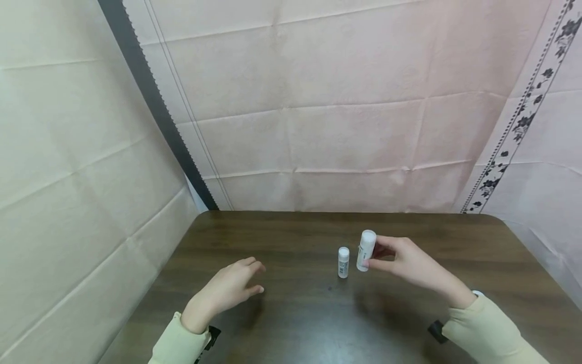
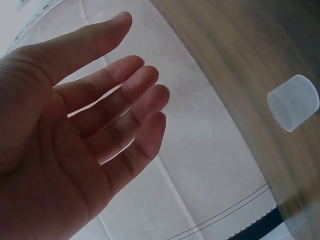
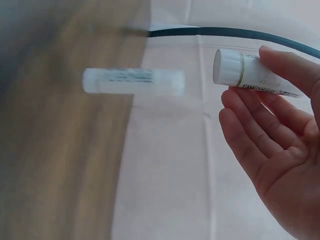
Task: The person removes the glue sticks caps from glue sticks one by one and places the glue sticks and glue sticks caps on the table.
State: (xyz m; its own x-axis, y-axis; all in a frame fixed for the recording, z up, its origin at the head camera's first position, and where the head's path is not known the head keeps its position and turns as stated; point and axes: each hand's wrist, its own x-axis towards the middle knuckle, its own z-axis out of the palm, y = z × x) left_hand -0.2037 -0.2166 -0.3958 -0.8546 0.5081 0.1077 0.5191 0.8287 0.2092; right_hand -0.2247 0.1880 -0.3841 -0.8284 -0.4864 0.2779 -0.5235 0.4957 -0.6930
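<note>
My right hand [image 1: 406, 263] pinches a white capped tube [image 1: 366, 250] between thumb and fingers, tilted slightly. In the right wrist view, the held tube [image 3: 250, 72] has a white cap, a thin yellowish-green ring and small print. A second, thinner white tube [image 1: 343, 263] with a printed label stands upright on the table just left of the held one. My left hand [image 1: 227, 288] hovers at the left with loosely bent fingers, holding nothing. A translucent white cup-like piece [image 2: 294, 102] appears beyond the left hand [image 2: 95, 120] in the left wrist view; I cannot find it in the head view.
The dark brown wooden table [image 1: 291, 313] has rounded far corners. Pale creased cloth [image 1: 291, 101] hangs behind it, and more cloth [image 1: 68, 177] hangs along the left side. A dark scalloped band [image 1: 168, 116] and a floral border [image 1: 523, 121] run down the backdrop.
</note>
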